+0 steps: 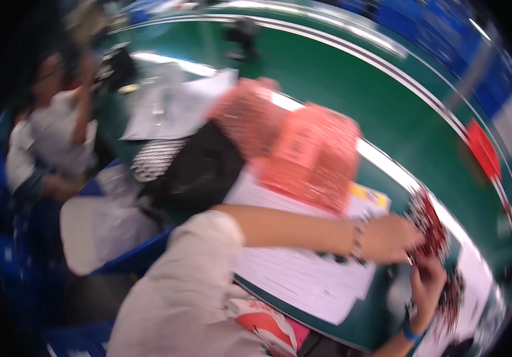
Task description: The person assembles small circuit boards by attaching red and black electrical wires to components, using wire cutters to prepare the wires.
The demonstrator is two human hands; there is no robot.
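Motion blurs much of the picture. My left arm reaches across the table to the right, and my left hand [387, 239] is closed at the near side of a bundle of thin red and dark wires [431, 229]. Just below it, my right hand [427, 284] comes up from the lower edge with its fingers bent together at the bundle's lower end. What lies between the right fingertips is too smeared to make out. Beside my right wrist, a second bundle of red and dark wires [451, 300] rests on a white sheet [475, 276].
Printed papers [303, 285] lie under my left forearm. Beyond it are pink bubble-wrap bags [315, 157] and a black bag [205, 169]. A green belt [351, 77] with metal rails runs behind. At left stands a blue-and-white bin [110, 232]; another person [53, 131] sits past it.
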